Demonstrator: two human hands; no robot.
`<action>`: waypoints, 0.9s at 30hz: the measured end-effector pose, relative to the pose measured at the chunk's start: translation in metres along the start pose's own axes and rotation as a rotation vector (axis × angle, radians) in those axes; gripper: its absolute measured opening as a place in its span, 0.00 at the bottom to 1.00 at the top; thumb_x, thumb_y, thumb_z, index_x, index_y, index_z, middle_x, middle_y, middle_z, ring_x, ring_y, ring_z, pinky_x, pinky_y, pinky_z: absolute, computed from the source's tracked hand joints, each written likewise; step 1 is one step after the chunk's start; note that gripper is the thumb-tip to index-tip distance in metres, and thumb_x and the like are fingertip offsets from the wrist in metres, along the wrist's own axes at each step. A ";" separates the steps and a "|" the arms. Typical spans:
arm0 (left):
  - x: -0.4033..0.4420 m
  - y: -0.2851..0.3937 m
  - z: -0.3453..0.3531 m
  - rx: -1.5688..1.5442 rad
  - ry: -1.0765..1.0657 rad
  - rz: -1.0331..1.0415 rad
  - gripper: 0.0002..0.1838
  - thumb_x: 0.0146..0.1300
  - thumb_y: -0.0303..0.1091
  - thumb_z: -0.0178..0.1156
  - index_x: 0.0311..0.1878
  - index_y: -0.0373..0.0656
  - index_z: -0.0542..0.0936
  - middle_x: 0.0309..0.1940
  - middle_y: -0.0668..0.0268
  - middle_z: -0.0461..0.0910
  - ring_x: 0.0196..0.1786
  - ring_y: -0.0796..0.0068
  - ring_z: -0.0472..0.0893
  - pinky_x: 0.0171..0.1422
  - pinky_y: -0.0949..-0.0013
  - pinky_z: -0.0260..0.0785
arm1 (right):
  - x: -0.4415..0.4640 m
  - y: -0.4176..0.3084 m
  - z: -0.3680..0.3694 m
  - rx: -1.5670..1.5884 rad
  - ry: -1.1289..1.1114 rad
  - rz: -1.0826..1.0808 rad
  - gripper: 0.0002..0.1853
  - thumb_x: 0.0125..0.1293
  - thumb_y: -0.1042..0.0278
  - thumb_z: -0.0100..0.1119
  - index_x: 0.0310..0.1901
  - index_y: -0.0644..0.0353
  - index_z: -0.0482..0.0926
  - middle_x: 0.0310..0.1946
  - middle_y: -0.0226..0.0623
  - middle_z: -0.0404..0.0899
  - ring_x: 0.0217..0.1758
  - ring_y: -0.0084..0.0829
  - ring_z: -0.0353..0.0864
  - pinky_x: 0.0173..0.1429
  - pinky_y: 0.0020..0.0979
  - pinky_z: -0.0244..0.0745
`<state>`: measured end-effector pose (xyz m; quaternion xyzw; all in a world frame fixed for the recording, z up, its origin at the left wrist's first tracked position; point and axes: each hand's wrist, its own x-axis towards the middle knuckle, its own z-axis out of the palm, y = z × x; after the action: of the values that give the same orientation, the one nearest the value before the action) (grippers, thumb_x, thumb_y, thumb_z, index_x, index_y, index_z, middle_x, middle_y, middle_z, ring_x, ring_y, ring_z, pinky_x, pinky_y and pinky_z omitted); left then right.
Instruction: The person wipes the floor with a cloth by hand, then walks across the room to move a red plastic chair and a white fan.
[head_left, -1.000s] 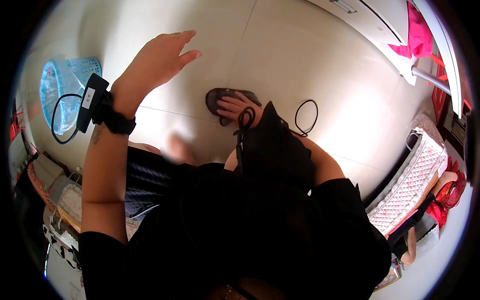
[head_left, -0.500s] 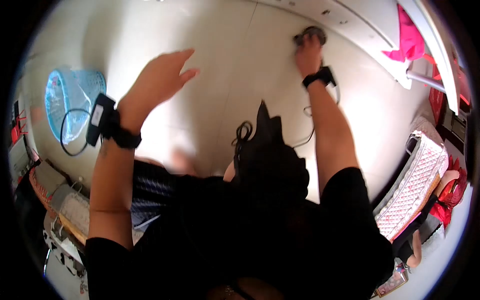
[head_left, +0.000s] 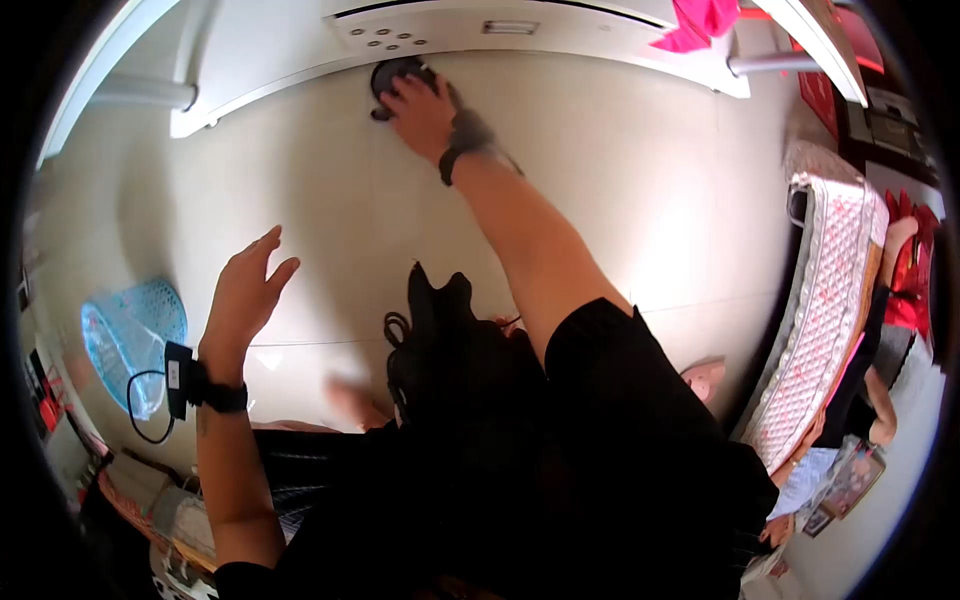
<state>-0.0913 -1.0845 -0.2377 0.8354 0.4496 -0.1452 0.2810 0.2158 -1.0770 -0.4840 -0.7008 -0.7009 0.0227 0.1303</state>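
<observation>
My right hand (head_left: 420,115) is stretched out to the foot of the white cabinet (head_left: 560,28), its fingers spread over a dark rounded object (head_left: 385,76) on the floor. The hand covers much of that object, so I cannot make out exactly what it is. My left hand (head_left: 250,285) hangs over the floor with thumb and fingers apart and nothing in it. A black band with a small box and a cable loop (head_left: 178,380) is strapped to the left wrist. The right wrist also wears a black strap (head_left: 462,150).
A light blue basket (head_left: 135,325) with a clear plastic liner stands at the left. Pink cloth (head_left: 700,22) hangs by the cabinet, near a metal leg (head_left: 770,64). At the right is a seat with a quilted cover (head_left: 815,320), with a person (head_left: 880,405) beside it.
My right hand has moved with the dark object from near my body out to the cabinet's foot, then leftward along it. The view has shifted; my left hand sits lower in it, still open.
</observation>
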 end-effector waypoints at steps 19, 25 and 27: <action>0.012 0.019 0.015 -0.038 -0.097 -0.098 0.28 0.70 0.39 0.62 0.68 0.35 0.73 0.60 0.46 0.79 0.65 0.49 0.78 0.70 0.59 0.69 | -0.436 0.309 -0.153 0.046 -0.121 1.568 0.40 0.70 0.41 0.45 0.76 0.59 0.58 0.75 0.56 0.59 0.78 0.55 0.57 0.79 0.49 0.55; 0.020 0.023 0.023 -0.017 -0.109 -0.123 0.28 0.69 0.38 0.62 0.68 0.35 0.73 0.60 0.46 0.79 0.64 0.49 0.78 0.69 0.59 0.69 | -0.386 0.405 -0.124 0.165 -0.030 1.323 0.34 0.66 0.44 0.51 0.67 0.59 0.72 0.69 0.54 0.69 0.72 0.53 0.66 0.75 0.47 0.61; 0.024 0.029 0.024 -0.010 -0.117 -0.119 0.28 0.69 0.38 0.62 0.68 0.35 0.73 0.60 0.46 0.79 0.64 0.49 0.78 0.69 0.59 0.69 | -0.334 0.444 -0.098 0.303 0.159 1.156 0.30 0.65 0.47 0.53 0.64 0.56 0.76 0.67 0.50 0.71 0.70 0.51 0.68 0.74 0.47 0.62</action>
<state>-0.0539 -1.0956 -0.2585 0.7960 0.4819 -0.2079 0.3017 0.6649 -1.4140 -0.5355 -0.9415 -0.1835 0.1370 0.2471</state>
